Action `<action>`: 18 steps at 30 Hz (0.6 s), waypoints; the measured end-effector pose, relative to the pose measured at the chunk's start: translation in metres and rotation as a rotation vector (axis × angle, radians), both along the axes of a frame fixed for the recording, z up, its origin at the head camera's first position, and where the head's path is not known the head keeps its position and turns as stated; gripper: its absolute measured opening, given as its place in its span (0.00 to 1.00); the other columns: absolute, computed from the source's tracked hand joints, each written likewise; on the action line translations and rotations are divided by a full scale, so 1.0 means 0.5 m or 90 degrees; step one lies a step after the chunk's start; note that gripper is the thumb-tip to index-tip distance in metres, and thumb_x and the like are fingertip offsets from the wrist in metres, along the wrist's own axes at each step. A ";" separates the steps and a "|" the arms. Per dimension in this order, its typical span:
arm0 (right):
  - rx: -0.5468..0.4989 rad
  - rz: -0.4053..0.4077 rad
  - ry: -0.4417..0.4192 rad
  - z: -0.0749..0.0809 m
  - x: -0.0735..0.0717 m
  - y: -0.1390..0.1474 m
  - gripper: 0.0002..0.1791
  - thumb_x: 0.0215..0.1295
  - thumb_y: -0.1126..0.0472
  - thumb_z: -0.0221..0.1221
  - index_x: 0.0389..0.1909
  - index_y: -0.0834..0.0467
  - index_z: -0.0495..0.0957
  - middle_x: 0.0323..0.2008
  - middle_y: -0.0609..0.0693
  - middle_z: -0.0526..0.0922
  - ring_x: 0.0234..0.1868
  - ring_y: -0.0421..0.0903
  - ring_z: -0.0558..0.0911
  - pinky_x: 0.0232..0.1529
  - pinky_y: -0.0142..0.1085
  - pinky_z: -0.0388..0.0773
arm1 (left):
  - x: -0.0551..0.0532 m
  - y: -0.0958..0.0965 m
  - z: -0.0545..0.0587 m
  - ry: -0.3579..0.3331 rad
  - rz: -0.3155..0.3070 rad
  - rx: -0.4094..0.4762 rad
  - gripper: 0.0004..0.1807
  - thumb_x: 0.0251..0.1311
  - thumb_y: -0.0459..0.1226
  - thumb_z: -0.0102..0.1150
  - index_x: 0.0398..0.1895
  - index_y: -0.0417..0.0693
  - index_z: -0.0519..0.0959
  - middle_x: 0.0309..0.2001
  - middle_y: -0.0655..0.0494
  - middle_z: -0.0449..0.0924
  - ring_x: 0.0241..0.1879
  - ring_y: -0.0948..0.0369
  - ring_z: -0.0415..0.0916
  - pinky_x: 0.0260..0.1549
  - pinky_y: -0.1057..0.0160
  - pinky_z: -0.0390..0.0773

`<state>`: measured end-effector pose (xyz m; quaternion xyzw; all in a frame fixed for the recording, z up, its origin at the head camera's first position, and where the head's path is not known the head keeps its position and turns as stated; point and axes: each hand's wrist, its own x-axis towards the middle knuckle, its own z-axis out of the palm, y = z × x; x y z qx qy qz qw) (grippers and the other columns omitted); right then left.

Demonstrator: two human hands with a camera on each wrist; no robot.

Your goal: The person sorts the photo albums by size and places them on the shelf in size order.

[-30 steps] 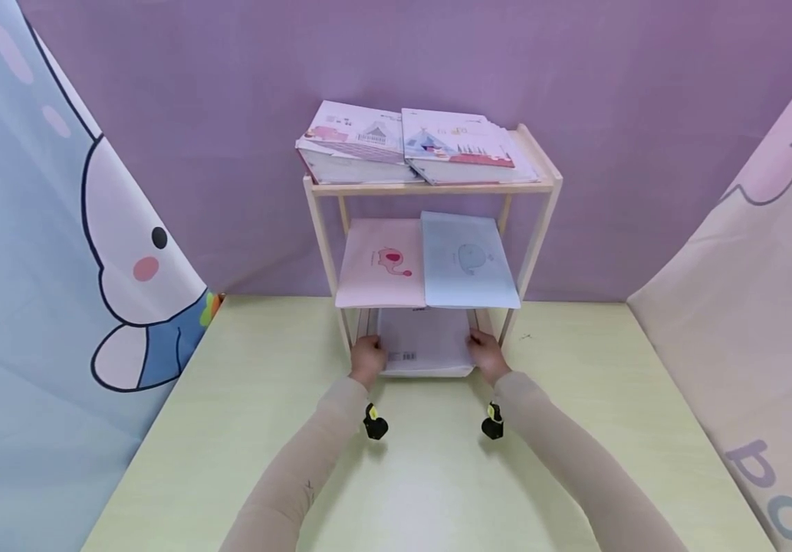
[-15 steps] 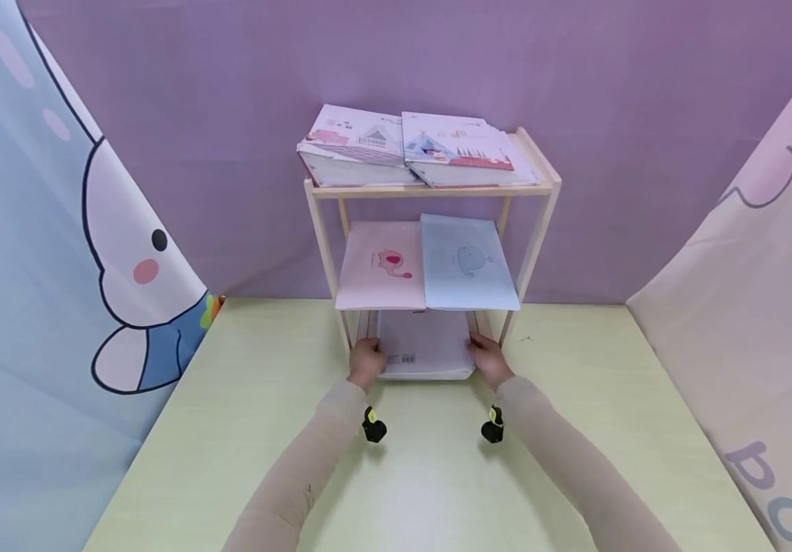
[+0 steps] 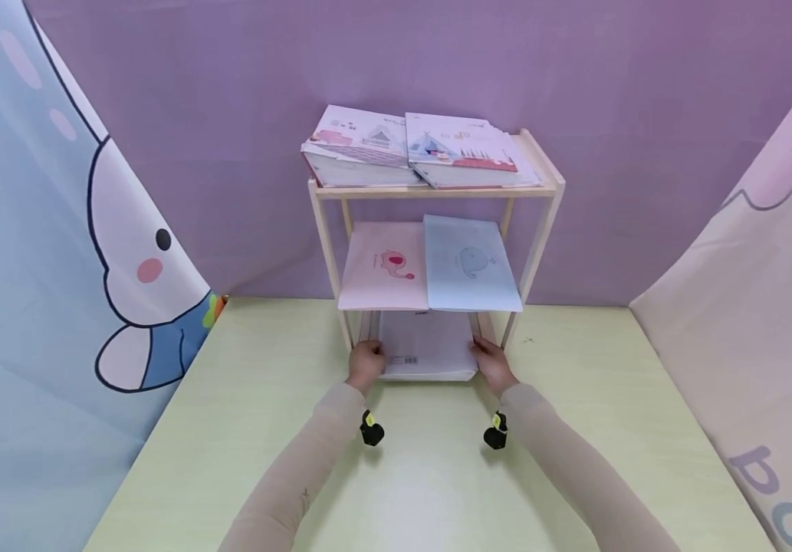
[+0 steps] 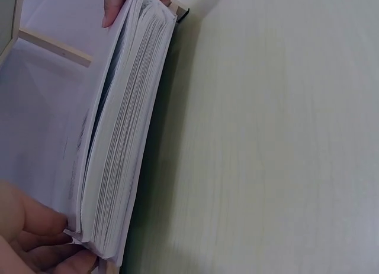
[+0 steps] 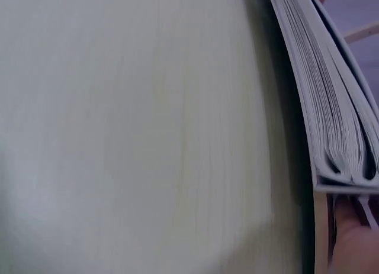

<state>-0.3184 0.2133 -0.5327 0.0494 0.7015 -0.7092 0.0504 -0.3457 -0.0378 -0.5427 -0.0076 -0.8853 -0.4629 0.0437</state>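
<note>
A thick book (image 3: 428,343) with a pale cover and a small barcode lies flat on the bottom shelf of a small wooden rack. My left hand (image 3: 366,363) grips its left edge. In the left wrist view, that hand's thumb (image 4: 41,218) is at the cover's edge and its fingers curl by the corner. The right edge is held by my right hand (image 3: 494,366), its thumb over the cover. The book's page edges (image 5: 331,102) face me, slightly fanned. In the right wrist view, part of the right hand is cut off by the frame.
The wooden rack (image 3: 540,238) stands against a purple backdrop. Its top shelf carries several picture-covered books (image 3: 465,149). A pink book (image 3: 383,264) and a light blue book (image 3: 471,264) lie on the middle shelf. The pale green table (image 3: 430,491) extends in front.
</note>
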 end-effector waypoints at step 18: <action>0.175 -0.027 0.159 -0.027 0.027 0.020 0.20 0.67 0.73 0.47 0.59 0.71 0.68 0.56 0.68 0.72 0.55 0.61 0.72 0.52 0.34 0.71 | 0.046 -0.035 0.014 -0.001 -0.079 0.057 0.18 0.57 0.26 0.53 0.51 0.28 0.75 0.49 0.35 0.78 0.35 0.51 0.78 0.34 0.58 0.80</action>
